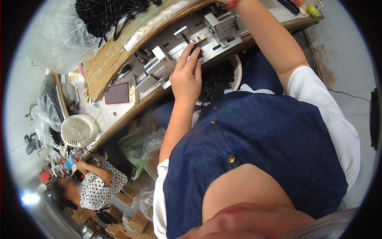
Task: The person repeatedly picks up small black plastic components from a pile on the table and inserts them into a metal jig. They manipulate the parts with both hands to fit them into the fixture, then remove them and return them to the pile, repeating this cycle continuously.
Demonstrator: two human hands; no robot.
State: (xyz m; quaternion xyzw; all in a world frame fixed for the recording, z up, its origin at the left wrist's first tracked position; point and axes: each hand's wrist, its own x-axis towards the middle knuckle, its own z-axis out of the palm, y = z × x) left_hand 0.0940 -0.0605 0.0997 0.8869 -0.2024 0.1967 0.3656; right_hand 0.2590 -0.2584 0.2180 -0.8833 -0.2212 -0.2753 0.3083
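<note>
My left hand (187,73) reaches over a metal fixture (175,51) on the bench, its fingers closed around a slim black rod-like part (185,38). The part lies next to a small brass-coloured block (200,38) in the middle of the fixture, and my fingertips hide some of it. Silver clamp blocks stand on either side: one block (162,55) to the left, another block (217,30) to the right. My right forearm (264,32) stretches up to the top edge, with a red band (231,4) at the wrist. The fingers of that hand are cut off by the frame.
Black parts are heaped on plastic (105,18) at the far left. A basket (237,71) of black parts sits below the bench edge. Leftward along the bench are cardboard (104,67), a phone (117,93) and a white fan (79,130). Another person (103,185) works farther left.
</note>
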